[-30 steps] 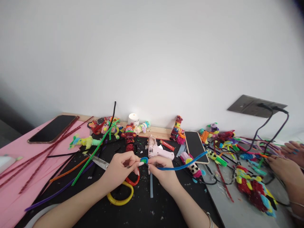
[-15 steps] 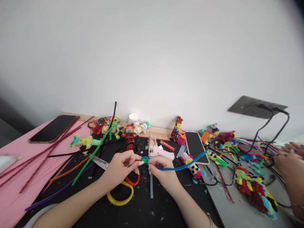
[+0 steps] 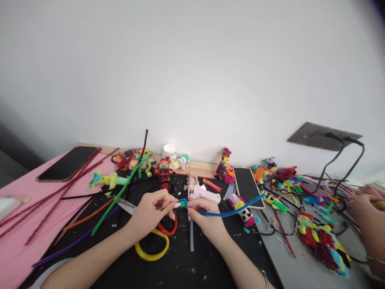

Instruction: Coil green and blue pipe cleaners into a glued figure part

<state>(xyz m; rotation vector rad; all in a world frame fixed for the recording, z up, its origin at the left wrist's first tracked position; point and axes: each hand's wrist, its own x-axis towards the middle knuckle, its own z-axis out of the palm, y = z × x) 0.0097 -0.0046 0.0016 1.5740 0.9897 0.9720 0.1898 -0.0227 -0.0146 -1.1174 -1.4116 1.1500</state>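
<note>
A blue pipe cleaner runs between my hands, its coiled end wrapped about a small green piece. My left hand pinches that coil from the left side. From the right, my right hand grips the blue pipe cleaner where it leaves the coil, and its loose tail points out to the right. Just behind my fingers lies a pale pink glue gun with a clear glue stick below. Scissors with yellow and red handles lie partly under my left hand.
Green pipe cleaner, dark red pipe cleaners and a phone lie leftward. A white phone and several pipe-cleaner figures lie rightward. Cords hang from a wall socket. Another person's hands work at far right.
My hands stay almost in place, with the blue coil turned slightly between my fingertips. The other person's hands at far right have shifted.
</note>
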